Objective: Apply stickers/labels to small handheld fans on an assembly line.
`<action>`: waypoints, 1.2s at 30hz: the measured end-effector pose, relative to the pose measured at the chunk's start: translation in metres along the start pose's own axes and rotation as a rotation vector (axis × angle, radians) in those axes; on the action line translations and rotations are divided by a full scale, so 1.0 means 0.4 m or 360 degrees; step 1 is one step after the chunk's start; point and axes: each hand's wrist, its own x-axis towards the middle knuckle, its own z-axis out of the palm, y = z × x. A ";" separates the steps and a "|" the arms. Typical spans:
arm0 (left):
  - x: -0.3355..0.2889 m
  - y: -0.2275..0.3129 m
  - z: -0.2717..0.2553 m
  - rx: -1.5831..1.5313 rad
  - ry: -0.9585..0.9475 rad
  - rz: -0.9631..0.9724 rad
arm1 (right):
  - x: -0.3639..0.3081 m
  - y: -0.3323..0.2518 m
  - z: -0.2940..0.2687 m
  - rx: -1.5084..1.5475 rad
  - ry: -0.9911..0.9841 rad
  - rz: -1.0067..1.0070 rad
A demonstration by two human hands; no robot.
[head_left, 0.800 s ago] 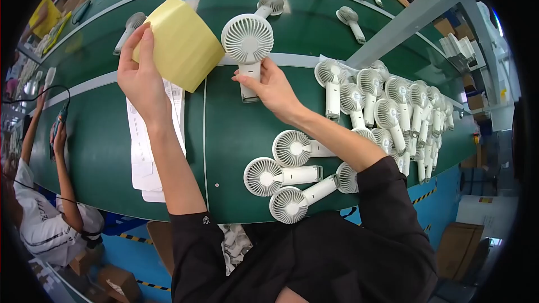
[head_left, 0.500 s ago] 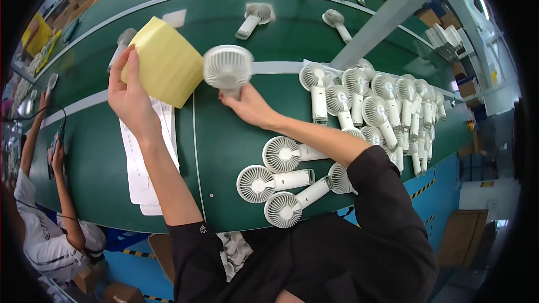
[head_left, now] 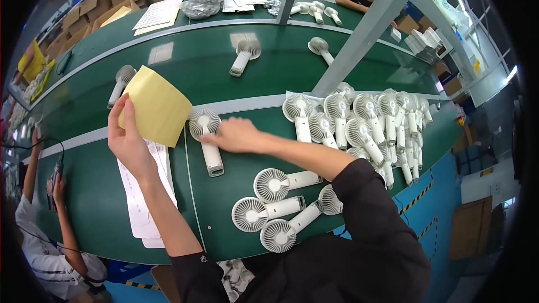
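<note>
Over green bench – L hand clamped on yellow sheet, R hand at white fan – finger grip unclear, blurry.

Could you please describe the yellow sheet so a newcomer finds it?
Find the green workbench, where white papers lie left of centre. Over their far end, the left hand holds up the yellow sheet, its colour unlike the white papers.

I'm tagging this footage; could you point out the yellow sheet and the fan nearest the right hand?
Yellow sheet (head_left: 157,106): head view, middle of its face.
Fan (head_left: 213,156) nearest the right hand (head_left: 238,134): head view, on its handle.
</note>
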 end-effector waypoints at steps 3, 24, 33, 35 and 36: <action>0.008 -0.016 -0.001 -0.0027 -0.0019 -0.0010 | 0.103 0.075 -0.092 -0.0158 0.0632 -0.0029; 0.002 -0.018 -0.009 0.0209 -0.0099 0.0033 | 0.286 0.298 -0.197 0.1607 0.0790 0.0123; -0.026 -0.003 0.016 0.0144 -0.0487 -0.0043 | 0.076 0.170 -0.184 0.1858 0.0571 0.0050; -0.029 -0.006 0.022 0.0232 -0.0611 0.0004 | 0.043 0.161 -0.177 0.1892 0.0525 0.0067; -0.031 -0.006 0.027 0.0234 -0.0636 -0.0016 | 0.028 0.157 -0.176 0.1921 0.0488 0.0076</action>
